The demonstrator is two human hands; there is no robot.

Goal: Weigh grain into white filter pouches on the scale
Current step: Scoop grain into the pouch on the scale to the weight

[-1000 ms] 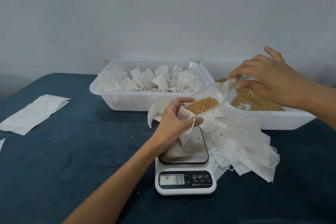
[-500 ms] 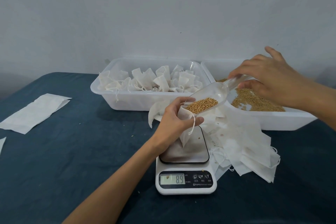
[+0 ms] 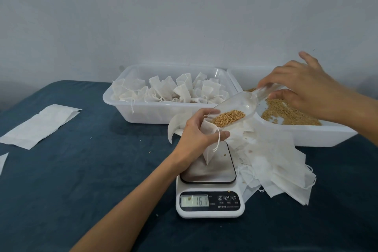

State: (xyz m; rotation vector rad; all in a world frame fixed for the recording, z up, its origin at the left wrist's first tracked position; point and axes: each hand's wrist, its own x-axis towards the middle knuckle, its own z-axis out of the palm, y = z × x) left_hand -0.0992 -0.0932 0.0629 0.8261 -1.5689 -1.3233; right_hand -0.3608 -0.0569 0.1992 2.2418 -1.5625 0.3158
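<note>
Two hands share this pour. The left hand has its fingers and thumb curled round the neck of the pouch, whose tip rests on the scale below them. Just right of those fingers, the scoop tilts its grain into the pouch mouth; the right hand pinches the handle. Best to trickle slowly, keep the mouth open, lean no weight on the pan, and watch the display.

white pouch upright on scale, grain above.
</note>
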